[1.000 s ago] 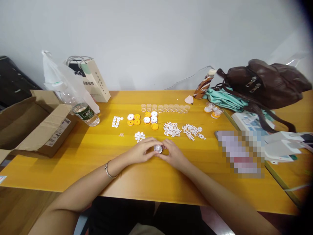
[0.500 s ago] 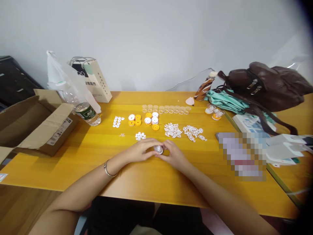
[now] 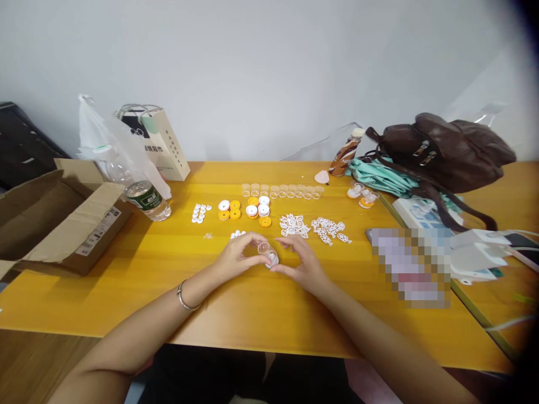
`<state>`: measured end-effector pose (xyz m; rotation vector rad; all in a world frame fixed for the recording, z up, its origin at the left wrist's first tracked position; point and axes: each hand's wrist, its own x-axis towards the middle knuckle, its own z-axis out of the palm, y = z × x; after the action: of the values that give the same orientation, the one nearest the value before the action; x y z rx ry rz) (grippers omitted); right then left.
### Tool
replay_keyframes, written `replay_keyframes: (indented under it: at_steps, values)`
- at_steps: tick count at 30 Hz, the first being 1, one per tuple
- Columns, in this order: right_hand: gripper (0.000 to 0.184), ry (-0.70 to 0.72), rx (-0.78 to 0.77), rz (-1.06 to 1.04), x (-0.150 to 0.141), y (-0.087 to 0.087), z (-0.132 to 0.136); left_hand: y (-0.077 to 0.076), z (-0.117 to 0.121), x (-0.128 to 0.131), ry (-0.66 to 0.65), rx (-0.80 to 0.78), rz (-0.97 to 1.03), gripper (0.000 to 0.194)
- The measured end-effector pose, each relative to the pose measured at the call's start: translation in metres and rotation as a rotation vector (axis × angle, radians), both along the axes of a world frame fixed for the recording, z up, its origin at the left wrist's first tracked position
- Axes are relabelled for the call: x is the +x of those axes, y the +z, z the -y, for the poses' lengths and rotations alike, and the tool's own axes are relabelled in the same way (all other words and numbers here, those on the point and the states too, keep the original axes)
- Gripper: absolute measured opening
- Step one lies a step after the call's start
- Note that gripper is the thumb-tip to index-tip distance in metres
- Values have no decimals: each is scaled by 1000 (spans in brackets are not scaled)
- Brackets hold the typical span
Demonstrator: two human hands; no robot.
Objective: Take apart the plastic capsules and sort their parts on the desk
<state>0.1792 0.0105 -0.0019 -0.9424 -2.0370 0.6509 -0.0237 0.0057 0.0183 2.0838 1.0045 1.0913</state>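
Observation:
Close to the front of the table, my left hand pinches a small clear plastic cup between thumb and fingers. The cup tilts, and a whitish, shiny part shows at its lower right; whether the two are joined I cannot tell. My right hand curves in from the other side, thumb against the lower edge of this piece, index finger arched above it. Just beyond my left fingers lie small white round pieces, partly hidden. White lattice pieces lie past my right hand.
Farther back are orange and white discs, a row of clear cups and white caps. A cardboard box and water bottle stand left. To the right are a drink bottle, brown bag and white device.
The clear cup piece has tilted and shows more between my hands. My right index finger has lifted away from it. The whole view has shifted slightly.

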Motion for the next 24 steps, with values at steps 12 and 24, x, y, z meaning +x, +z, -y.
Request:
replay_keyframes:
  at_steps: [12,24]
  values:
    - [27,-388,-22,-221,27,14,-36,2,1,-1,1,-87,-120,48]
    - [27,-854,-242,-116,113,-9,-174,-7,-3,-2,-112,-10,-332,52]
